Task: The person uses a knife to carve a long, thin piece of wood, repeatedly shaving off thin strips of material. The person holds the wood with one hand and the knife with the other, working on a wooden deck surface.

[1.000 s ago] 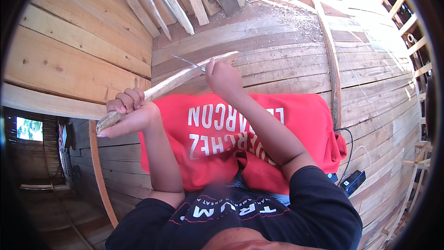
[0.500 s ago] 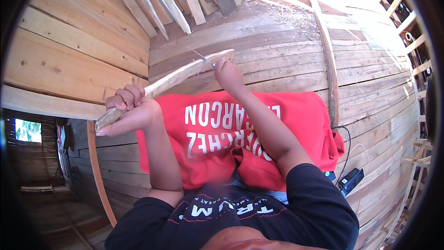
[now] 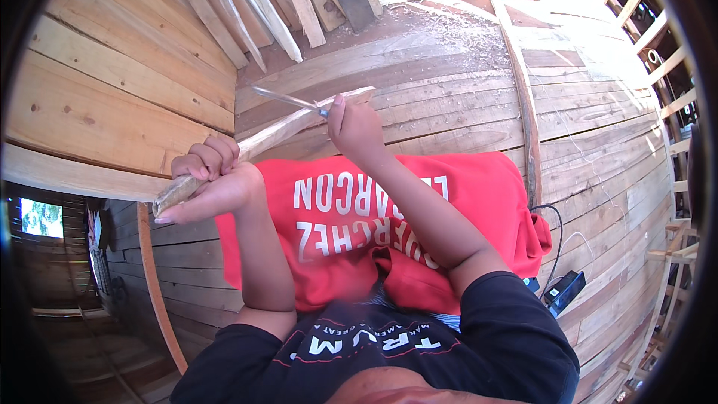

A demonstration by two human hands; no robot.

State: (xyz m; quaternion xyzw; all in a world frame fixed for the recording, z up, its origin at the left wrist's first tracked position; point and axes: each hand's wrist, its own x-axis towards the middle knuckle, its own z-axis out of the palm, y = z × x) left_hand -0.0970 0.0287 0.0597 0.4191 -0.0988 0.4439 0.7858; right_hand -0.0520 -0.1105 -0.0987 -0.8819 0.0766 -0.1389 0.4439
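A long pale piece of wood [image 3: 278, 132] slants from the left up toward the far middle, above a red cloth [image 3: 479, 187] spread over my lap. My left hand [image 3: 213, 179] is closed around its near, darker end. My right hand [image 3: 356, 129] is closed in a fist on a knife, near the far end of the wood. The knife's thin blade [image 3: 288, 99] points left and lies across the wood; its handle is mostly hidden in my fingers. I cannot tell whether the edge touches the wood.
Wood shavings [image 3: 479, 41] are scattered on the plank floor [image 3: 456, 108]. Several boards [image 3: 299, 0] lean at the far left beside a plank wall [image 3: 127, 75]. A long timber strip [image 3: 523, 97] crosses the floor on the right. A small black box [image 3: 565, 293] with a cable lies at my right.
My right hand and the knife have moved left and a little nearer along the wood, and the blade has turned flatter to the left. My left hand keeps its hold.
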